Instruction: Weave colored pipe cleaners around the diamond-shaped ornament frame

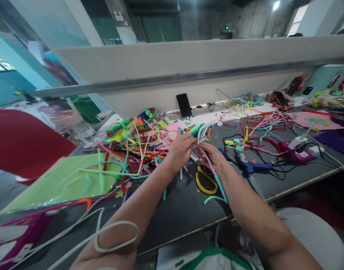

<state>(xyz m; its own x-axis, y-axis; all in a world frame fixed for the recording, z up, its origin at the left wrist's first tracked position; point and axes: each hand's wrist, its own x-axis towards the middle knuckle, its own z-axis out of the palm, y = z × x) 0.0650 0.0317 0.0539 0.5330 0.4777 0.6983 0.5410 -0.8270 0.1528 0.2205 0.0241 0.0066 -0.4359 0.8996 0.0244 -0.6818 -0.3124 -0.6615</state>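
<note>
My left hand (181,149) and my right hand (214,156) meet above the dark table, both with fingers closed on a bundle of pipe cleaners. Pale cream loops of the pipe cleaners (201,131) rise above my fingertips. From my right hand a lilac length runs down along the wrist and changes to a teal end (222,189). Just below my hands lie scissors with yellow handles (198,183). A mint-green pipe cleaner piece (214,198) curves near them. My fingers partly hide where the strands join.
Loose coloured pipe cleaners (132,150) heap on the left, beside a green plastic-wrapped sheet (62,180). A blue glue gun (255,167) and a magenta power strip (299,155) with cords lie right. A phone (184,105) leans at the back. A white cable (115,225) loops over my left forearm.
</note>
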